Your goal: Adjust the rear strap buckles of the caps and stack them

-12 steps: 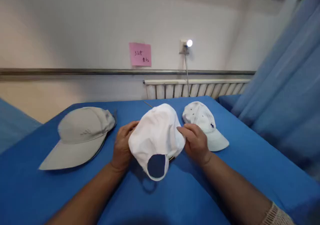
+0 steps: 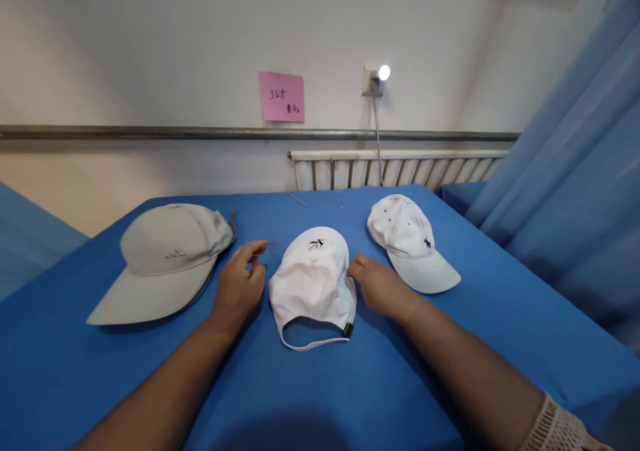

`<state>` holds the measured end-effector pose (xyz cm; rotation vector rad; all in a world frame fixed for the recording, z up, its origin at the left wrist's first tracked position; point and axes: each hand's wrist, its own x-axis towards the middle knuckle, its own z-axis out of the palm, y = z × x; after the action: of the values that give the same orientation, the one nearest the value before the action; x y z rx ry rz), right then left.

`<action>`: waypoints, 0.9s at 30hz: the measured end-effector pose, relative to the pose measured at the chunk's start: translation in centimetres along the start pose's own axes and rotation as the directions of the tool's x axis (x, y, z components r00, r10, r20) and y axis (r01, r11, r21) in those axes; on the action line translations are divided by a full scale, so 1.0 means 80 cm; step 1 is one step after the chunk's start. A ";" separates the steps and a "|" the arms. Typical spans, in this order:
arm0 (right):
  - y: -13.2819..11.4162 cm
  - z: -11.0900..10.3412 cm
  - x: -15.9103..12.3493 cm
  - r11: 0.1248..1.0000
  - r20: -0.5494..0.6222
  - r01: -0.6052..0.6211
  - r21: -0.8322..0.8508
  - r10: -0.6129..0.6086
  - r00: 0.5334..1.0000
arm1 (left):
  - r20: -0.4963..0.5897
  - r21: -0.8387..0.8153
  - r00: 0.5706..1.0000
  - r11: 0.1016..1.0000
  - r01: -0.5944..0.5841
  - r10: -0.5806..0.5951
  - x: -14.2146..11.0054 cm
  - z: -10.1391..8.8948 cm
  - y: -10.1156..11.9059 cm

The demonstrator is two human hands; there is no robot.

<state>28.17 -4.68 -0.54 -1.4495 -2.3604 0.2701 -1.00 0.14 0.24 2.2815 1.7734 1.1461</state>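
Observation:
A white baseball cap [image 2: 313, 284] rests on the blue cover, its back strap and dark buckle towards me and a black mark on its far part. My right hand [image 2: 377, 284] pinches the fabric on the cap's right side. To its left, my left hand [image 2: 241, 284] is off the cap, thumb and fingers apart with nothing between them. Left of that hand lies a larger light grey cap [image 2: 167, 244] with a striped logo, its brim pointing left. Beyond my right hand sits another white cap [image 2: 403, 231] with a small dark emblem, brim pointing right.
The blue-covered bed [image 2: 310, 397] reaches back to the wall, where a radiator [image 2: 400, 171] and a metal rail [image 2: 200, 133] run. Above hang a pink note [image 2: 281, 97] and a socket with a lit plug-in lamp [image 2: 383, 73]. A blue curtain [image 2: 565, 144] hangs at right.
The middle white cap has gone from raised between both hands to lying on the blue cover, its black mark now showing. My left hand has let go and moved slightly left.

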 end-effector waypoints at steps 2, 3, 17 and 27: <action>-0.004 -0.008 -0.007 0.994 -0.076 0.051 0.100 -0.044 0.996 | -0.133 -0.103 0.983 0.985 -0.138 0.123 -0.017 -0.017 0.021; -0.006 -0.011 -0.011 0.979 -0.089 0.105 0.175 -0.090 0.992 | -0.151 -0.146 0.963 0.959 -0.244 0.222 -0.026 -0.024 0.033; -0.018 -0.009 -0.019 0.927 0.299 0.210 0.309 -0.305 0.904 | 0.669 -0.318 0.541 0.853 -0.413 0.511 -0.066 -0.010 0.096; -0.023 -0.009 -0.023 0.933 0.356 0.188 0.306 -0.295 0.887 | 0.640 -0.324 0.597 0.874 -0.361 0.484 -0.073 -0.003 0.096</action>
<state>27.68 -7.19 0.41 -1.0310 -2.6596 0.8480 4.70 -7.62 0.76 2.5879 0.8300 0.2735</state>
